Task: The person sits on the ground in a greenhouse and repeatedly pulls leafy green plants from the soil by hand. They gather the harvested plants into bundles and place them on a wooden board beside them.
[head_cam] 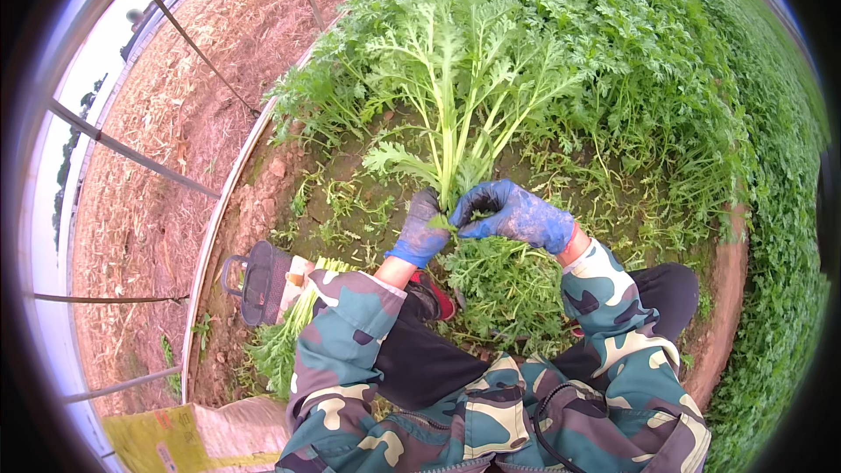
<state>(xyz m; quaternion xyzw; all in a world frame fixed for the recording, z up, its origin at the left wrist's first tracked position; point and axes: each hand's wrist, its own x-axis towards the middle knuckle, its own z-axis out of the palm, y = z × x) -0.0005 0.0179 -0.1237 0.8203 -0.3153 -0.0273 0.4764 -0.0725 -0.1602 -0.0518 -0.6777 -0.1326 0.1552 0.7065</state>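
Note:
My left hand, in a soiled blue glove, is closed around the stem bases of a bunch of leafy greens with pale stalks and lobed leaves, held upright. My right hand, in a matching glove, is beside it, thumb and fingers pinched at the base, where a small green leaf shows between the hands. Exactly what the right fingertips grip is partly hidden. Loose greens lie in a heap on the soil below my hands. More cut greens lie beside my left forearm.
Dense standing greens fill the bed ahead and to the right. A dark mesh basket with a handle sits at the left, near a printed sack. Metal frame bars cross the left side, beyond the bed's pale edging. My shoe is below my left hand.

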